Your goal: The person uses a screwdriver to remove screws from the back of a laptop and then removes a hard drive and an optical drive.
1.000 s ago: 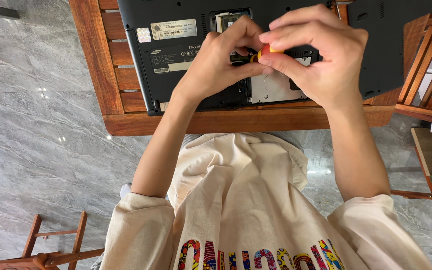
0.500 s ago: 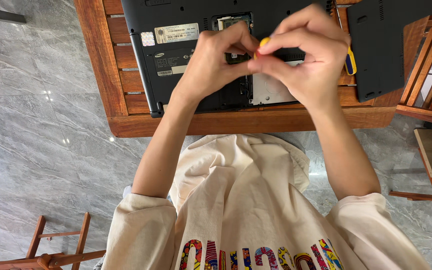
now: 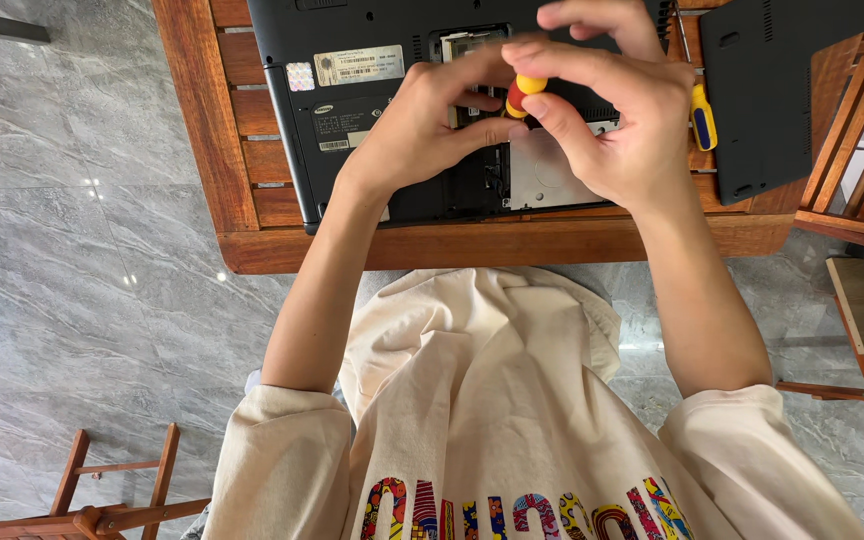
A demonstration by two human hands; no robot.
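A black laptop (image 3: pixel 352 120) lies bottom-up on the wooden slatted table (image 3: pixel 212 120), with an opened bay showing a silver plate (image 3: pixel 542 175). Both hands meet over that bay. My right hand (image 3: pixel 612 120) grips a small screwdriver with a red and yellow handle (image 3: pixel 522 95), tip pointing down into the laptop. My left hand (image 3: pixel 422 125) pinches the same screwdriver lower down, its fingers against the handle. The tip is hidden by the fingers.
A second screwdriver with a yellow and blue handle (image 3: pixel 702 115) lies to the right of the laptop. A black removed cover panel (image 3: pixel 767 95) rests at the table's right. Wooden chairs (image 3: pixel 862 150) stand right, another chair (image 3: pixel 92 500) lower left, on a grey marble floor.
Both hands have stayed together over the open bay, shifting slightly; the red and yellow handle now shows more clearly between the fingers. The laptop has not moved.
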